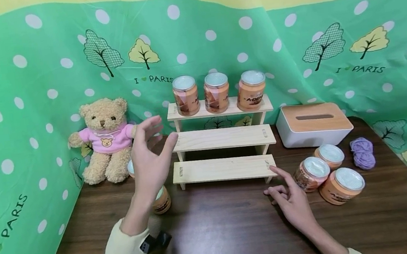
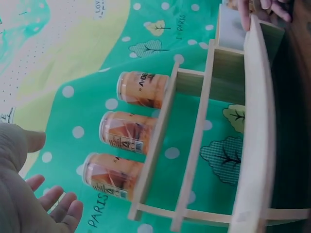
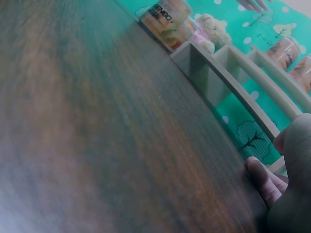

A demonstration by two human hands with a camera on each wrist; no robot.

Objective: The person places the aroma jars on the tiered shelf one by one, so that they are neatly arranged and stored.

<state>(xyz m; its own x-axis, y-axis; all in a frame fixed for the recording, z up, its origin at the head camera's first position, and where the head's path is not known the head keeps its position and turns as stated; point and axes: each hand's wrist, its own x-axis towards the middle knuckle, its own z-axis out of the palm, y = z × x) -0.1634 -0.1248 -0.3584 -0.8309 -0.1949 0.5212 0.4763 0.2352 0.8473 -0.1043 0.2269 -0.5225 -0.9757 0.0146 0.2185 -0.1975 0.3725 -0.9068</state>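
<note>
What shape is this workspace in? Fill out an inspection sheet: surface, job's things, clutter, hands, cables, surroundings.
Surface: dark table with wood grain.
Job's things: wooden shelf; three jars upright on its top step; three more jars on the table at right; two jars at left, partly hidden.
Clutter: teddy bear at back left; tissue box and purple yarn at right.
Hands: left hand raised, holding nothing; right hand at the right end of the bottom step, seemingly touching it.
Cables: nothing seen.
Surroundings: green dotted cloth with printed trees, behind and at both sides, yellow along its top.
</note>
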